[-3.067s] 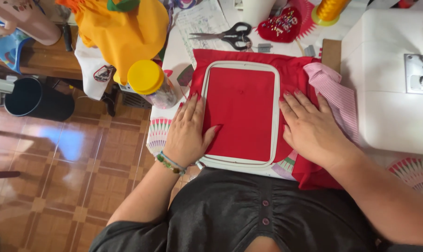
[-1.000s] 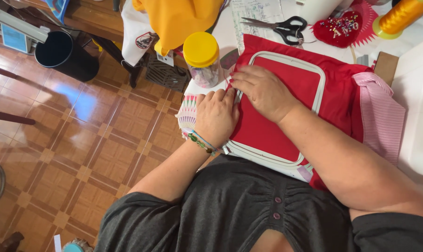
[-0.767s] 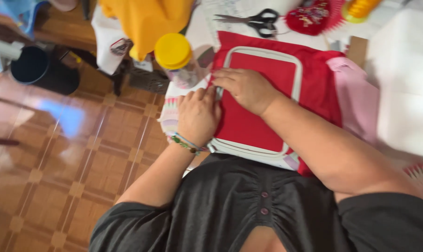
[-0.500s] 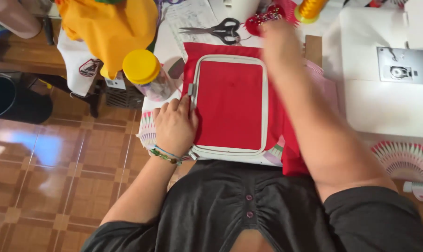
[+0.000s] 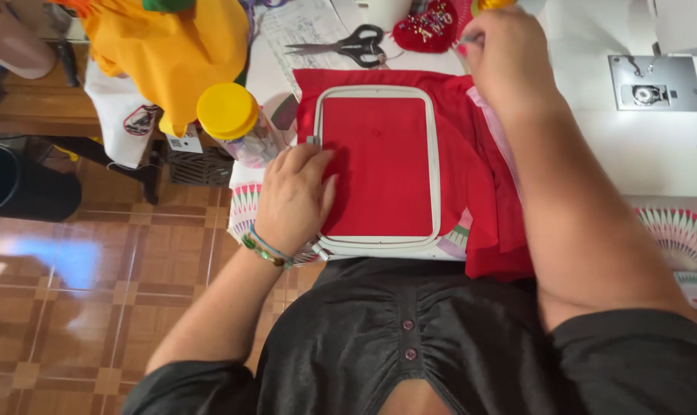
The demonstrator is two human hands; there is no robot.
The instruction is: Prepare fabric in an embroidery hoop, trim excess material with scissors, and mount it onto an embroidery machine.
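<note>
A left hand (image 5: 293, 201) lies flat, fingers spread, pinning the white rounded-rectangle embroidery hoop (image 5: 378, 167) at the table's near edge, its red fabric (image 5: 375, 165) stretched smooth. The right hand (image 5: 508, 58) (grip hidden) reaches the red heart-shaped pincushion (image 5: 425, 27); pinning seemingly comes next, calling for steady hooping.

Two bare hands show: the left hand (image 5: 294, 201) flat on the near left edge of one white rounded-rectangle embroidery hoop (image 5: 377, 167), the right hand (image 5: 508, 58) raised at the far right. One piece of red fabric (image 5: 471, 165) lies under the hoop. One pair of black-handled scissors (image 5: 348, 44) and one red heart-shaped pincushion (image 5: 427, 25) sit far. One clear jar with a yellow lid (image 5: 237, 123) stands left. One white sewing machine (image 5: 648, 100) fills the right. One black bucket (image 5: 18, 180) stands on the floor, far left.
</note>
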